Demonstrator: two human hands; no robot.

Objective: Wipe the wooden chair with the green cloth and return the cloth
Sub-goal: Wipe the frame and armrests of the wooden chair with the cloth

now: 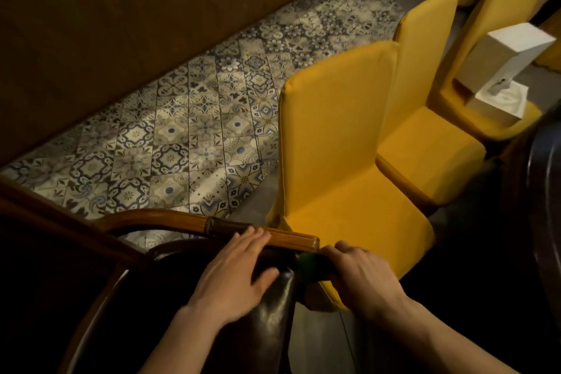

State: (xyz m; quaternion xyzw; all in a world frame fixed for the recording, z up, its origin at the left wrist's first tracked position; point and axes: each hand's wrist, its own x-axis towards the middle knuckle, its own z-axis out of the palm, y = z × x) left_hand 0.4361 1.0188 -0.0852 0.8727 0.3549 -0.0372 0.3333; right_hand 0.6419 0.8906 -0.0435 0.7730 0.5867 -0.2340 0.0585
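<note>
Dim room, patterned tile floor (188, 130); wiping under way: right hand (361, 276) bunches green cloth (308, 261) at wooden chair (273, 237) armrest end, left hand (233, 273) spread flat beside it; cloth return pending.

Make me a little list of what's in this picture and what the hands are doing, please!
place: patterned tile floor by a row of chairs
wooden chair: armrest and dark seat, closest to camera
left hand: flat, fingers on the armrest, holding nothing
right hand: closed on the green cloth, at the armrest's end
yellow chairs: lined up on the right
white box: on the farthest yellow seat
</note>
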